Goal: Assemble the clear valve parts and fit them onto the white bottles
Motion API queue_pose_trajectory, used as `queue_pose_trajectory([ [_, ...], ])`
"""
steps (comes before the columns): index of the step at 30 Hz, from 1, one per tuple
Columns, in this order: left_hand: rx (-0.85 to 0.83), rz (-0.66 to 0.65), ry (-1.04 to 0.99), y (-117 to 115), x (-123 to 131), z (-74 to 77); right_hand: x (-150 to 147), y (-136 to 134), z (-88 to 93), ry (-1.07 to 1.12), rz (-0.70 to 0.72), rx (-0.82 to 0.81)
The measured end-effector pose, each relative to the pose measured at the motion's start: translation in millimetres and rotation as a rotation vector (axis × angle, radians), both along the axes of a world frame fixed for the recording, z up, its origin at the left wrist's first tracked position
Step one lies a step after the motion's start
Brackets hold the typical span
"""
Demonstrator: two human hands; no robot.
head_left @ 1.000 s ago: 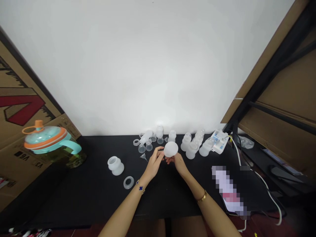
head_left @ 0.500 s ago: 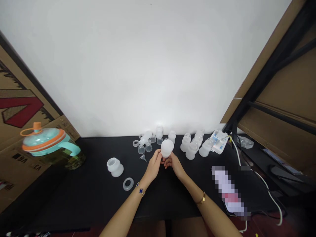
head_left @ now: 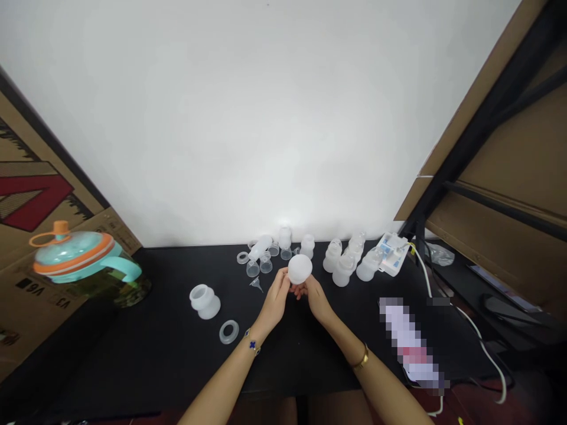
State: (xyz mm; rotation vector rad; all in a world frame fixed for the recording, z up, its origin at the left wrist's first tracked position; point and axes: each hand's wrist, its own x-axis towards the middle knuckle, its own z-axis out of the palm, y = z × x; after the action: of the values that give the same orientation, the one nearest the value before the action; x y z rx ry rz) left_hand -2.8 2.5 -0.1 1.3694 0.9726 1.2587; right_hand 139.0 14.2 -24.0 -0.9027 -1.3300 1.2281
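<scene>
Both hands meet over the middle of the black table [head_left: 133, 354]. My left hand [head_left: 275, 298] and my right hand [head_left: 315, 295] pinch a round, frosted white silicone piece [head_left: 300, 268] between their fingertips, holding it just above the tabletop. Just left of my left hand lies a small clear funnel [head_left: 256, 284]. A frosted ring [head_left: 229, 332] lies flat near my left forearm. A squat white silicone cup [head_left: 204, 300] stands further left.
Several small frosted bottles [head_left: 341, 260] and clear caps [head_left: 259, 262] line the back by the white wall. A teal and orange jug [head_left: 84, 262] sits far left by cardboard boxes. A white power strip [head_left: 392, 252], its cable and a phone [head_left: 410, 342] lie right.
The white piece has been turned between my fingertips and shifted slightly left. The view has drifted a little; the jug sits further left in the picture.
</scene>
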Motion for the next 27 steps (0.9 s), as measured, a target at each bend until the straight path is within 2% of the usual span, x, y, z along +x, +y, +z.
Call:
queue_pose_trajectory([
  [6,-0.028,-0.05,-0.117,2,1,-0.2,5,-2,10.5,-0.079,-0.048,0.091],
  [11,-0.019,-0.043,-0.193,6,-6,1.1,13,-9,29.0,-0.281,-0.152,0.215],
  [13,-0.072,-0.046,-0.244,8,-8,4.3,17,-10,32.5,-0.33,-0.206,0.263],
  [19,-0.358,-0.217,-0.393,5,-12,18.4,25,-9,32.3,-0.447,-0.316,0.394],
  [23,-0.395,-0.319,-0.405,-1,-12,27.1,29,-9,31.8,-0.505,-0.34,0.427],
  [27,-0.404,-0.321,-0.389,-5,-13,35.3,29,-9,31.6,-0.508,-0.336,0.449],
])
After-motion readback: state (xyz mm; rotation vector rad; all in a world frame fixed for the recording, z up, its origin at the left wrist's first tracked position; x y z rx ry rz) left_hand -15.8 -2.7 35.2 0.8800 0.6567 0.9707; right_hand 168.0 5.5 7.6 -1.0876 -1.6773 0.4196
